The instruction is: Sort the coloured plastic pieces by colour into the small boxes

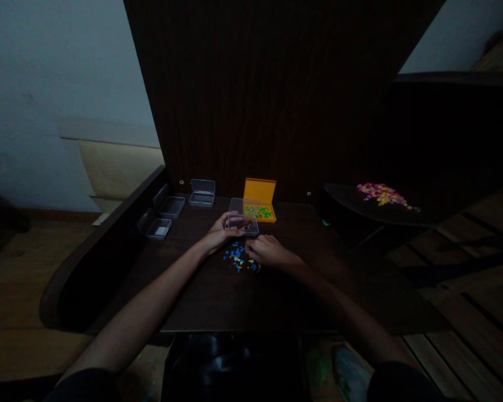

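My left hand [223, 233] is closed around the near left side of a clear plastic box [251, 228] with its lid tipped back, held a little above the dark table. Just below and to the right, my right hand [267, 249] has its fingers curled down at the edge of a loose pile of small blue and pale yellow pieces [237, 254]. Whatever its fingertips pinch is hidden or too small to name. Right behind the clear box stands an open orange box [260, 192] with small green pieces [257, 211] inside.
Open clear boxes stand at the back left: one by the back panel [202, 194], another near the side wall [171, 207], and a smaller one [158, 229] with something white inside. A heap of pink and yellow pieces [383, 195] lies on a dark ledge [343, 195] at right.
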The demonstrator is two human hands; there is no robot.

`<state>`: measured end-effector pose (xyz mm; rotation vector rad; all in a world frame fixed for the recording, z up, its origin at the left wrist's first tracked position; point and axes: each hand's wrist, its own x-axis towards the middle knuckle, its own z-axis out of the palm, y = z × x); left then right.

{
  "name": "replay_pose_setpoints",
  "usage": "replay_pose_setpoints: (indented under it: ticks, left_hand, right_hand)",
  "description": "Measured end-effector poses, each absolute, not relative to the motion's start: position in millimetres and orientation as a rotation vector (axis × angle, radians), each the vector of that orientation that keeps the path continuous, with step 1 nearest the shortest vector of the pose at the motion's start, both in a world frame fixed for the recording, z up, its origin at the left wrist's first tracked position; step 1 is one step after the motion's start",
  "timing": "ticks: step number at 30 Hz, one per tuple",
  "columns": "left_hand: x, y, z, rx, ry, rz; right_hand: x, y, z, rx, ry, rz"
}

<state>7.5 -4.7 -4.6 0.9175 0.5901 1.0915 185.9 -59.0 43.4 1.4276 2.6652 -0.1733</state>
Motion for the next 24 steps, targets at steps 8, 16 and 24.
replay_pose_setpoints:
  ticks: [8, 16, 24]
  left_hand:
    - [8, -6, -1, 0.91, 0.611, 1.084]
    - [15, -11, -2, 0.925, 0.579, 1.059]
    - [17, -13, -1, 0.95, 0.565, 1.048]
  right_hand:
    - [196, -44, 76, 1.336, 2.989, -0.427]
    - [185, -17, 78, 1.555, 2.883, -0.125]
    - [177, -13, 72, 1.501, 2.778, 0.047]
